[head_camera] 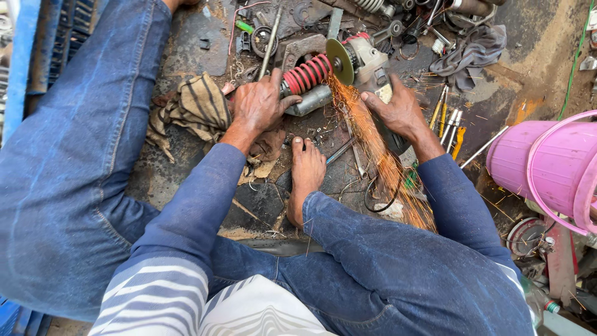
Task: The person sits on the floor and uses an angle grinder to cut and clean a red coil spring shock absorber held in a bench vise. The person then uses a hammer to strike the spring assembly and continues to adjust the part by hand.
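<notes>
My left hand [260, 104] grips a shock absorber [309, 84] with a red coil spring and a grey metal body, pressing it down on the dirty floor. My right hand [398, 111] holds an angle grinder [367, 59] whose greenish disc [339, 61] touches the spring end. A stream of orange sparks [376, 155] flies from the disc toward me, between my arms. My bare foot [306, 171] rests on the floor just below the shock absorber. I sit on the ground in blue jeans.
A striped rag [196, 109] lies left of my left hand. A dark cloth [469, 53], screwdrivers [449, 124] and scattered metal parts [273, 34] surround the work spot. A pink bucket [547, 165] stands at the right. A black cable [379, 193] loops near my right arm.
</notes>
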